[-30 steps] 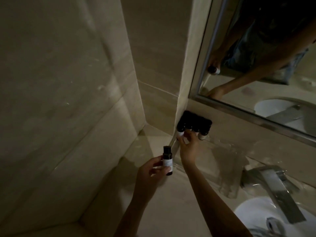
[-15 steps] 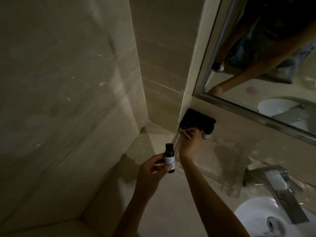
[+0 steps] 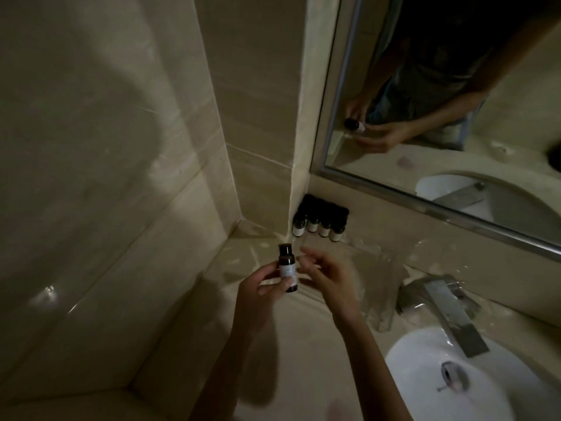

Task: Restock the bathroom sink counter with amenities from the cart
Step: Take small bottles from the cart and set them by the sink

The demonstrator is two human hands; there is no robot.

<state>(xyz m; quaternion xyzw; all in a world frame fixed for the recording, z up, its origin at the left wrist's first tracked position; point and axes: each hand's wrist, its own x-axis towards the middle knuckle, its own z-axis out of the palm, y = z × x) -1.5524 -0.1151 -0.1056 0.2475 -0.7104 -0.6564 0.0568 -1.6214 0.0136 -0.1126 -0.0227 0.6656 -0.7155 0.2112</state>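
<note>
Small dark bottle with a pale label [image 3: 287, 270] stands upright in the left hand [image 3: 258, 290], pinched between thumb and fingertips above the pale stone bench [image 3: 297, 360], near its back corner. It is not yet set down.

What has changed is the right hand [image 3: 331, 278]. A second ago it was up at the row of four matching dark bottles [image 3: 318, 223], fingers on their lower ends. Now it has drawn back and hovers just beside the held bottle, fingers loosely spread and holding nothing.

The row sits where it was, tucked against the wall under the framed mirror [image 3: 455, 117], its left end in the corner. The bottles look evenly lined up, though the light is too dim to be sure.

From where I stand, the straightening of the row looks finished, and the right hand seems about to take or steady the last bottle. The likely spot for it is the free right end of the row, on the side of the metal tap [image 3: 440, 311] and the white basin [image 3: 425, 384].
</note>
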